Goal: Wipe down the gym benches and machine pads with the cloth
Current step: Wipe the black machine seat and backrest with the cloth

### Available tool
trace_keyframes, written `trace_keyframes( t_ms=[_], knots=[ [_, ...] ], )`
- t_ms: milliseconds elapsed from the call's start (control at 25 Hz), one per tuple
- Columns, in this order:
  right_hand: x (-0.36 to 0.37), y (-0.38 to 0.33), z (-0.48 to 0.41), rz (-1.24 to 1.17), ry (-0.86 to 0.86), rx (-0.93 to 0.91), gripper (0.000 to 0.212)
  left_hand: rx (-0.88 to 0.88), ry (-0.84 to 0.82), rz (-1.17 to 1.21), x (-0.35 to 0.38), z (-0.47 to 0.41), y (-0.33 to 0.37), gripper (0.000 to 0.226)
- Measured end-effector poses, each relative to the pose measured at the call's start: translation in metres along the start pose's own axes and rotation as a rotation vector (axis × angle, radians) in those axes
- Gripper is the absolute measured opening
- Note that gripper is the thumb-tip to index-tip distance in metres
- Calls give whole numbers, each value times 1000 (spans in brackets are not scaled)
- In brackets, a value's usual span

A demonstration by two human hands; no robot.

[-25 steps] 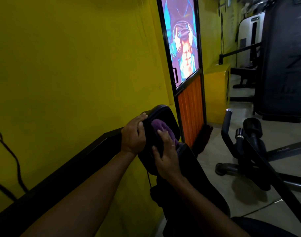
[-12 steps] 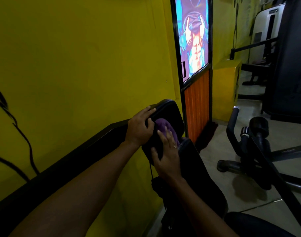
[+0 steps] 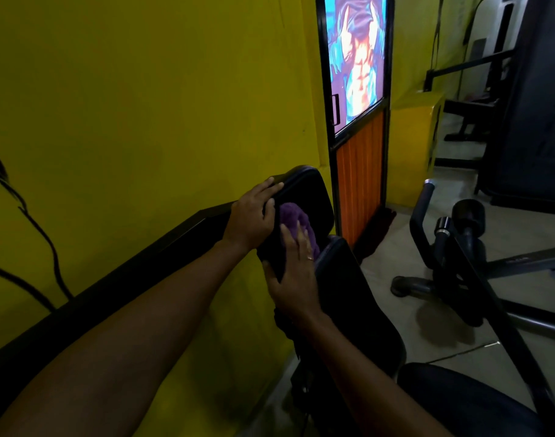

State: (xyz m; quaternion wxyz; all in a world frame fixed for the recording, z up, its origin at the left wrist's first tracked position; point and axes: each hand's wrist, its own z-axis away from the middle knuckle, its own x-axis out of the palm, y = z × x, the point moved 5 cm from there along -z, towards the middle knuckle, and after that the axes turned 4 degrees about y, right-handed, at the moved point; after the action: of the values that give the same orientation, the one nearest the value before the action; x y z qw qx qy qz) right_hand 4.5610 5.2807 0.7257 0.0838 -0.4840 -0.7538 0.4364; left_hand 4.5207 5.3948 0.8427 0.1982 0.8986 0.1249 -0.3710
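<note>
A black head pad (image 3: 311, 197) tops a black back pad (image 3: 348, 298) of a gym machine standing close to the yellow wall. My left hand (image 3: 252, 216) grips the head pad's left edge, fingers curled over its rim. A purple cloth (image 3: 296, 220) lies on the face of the head pad. My right hand (image 3: 296, 272) presses the cloth's lower part against the pad with straight fingers, the thumb around the pad's lower edge. A ring shows on one finger. The cloth's lower half is hidden under that hand.
A black rail (image 3: 162, 247) runs along the yellow wall (image 3: 143, 105) under my left arm. A poster door (image 3: 356, 89) stands just past the pad. Black machine handles and frame bars (image 3: 449, 247) stand to the right on the tiled floor, with a black seat (image 3: 459, 402) at the bottom right.
My right hand has slid the cloth slightly down the head pad. My left hand keeps its grip on the pad's edge. The camera has shifted, moving the scene right and lower in view.
</note>
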Motion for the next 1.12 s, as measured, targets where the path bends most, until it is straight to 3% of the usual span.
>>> trace_keyframes(
  t_ms=[160, 400, 520, 720, 840, 1000, 1120],
  knots=[
    [-2, 40, 19, -38, -16, 172, 94, -12, 2, 20, 0, 2, 2, 47],
    [10, -1, -13, 112, 47, -16, 99, 13, 38, 24, 1, 0, 2, 47],
    [11, 6, -4, 73, 78, -33, 92, 19, 71, 41, 0, 0, -1, 52],
    [12, 31, 10, -335, 185, 312, 63, -3, 66, 48, 1, 2, 0, 44],
    [0, 52, -32, -360, 246, 426, 47, -2, 82, 50, 0, 2, -1, 43],
    [-11, 71, -71, -288, 258, 547, 57, 2, 89, 64, 0, 1, 1, 43],
    [2, 29, -32, -266, 220, 413, 58, 24, 121, 66, 1, 2, 0, 43]
  ],
)
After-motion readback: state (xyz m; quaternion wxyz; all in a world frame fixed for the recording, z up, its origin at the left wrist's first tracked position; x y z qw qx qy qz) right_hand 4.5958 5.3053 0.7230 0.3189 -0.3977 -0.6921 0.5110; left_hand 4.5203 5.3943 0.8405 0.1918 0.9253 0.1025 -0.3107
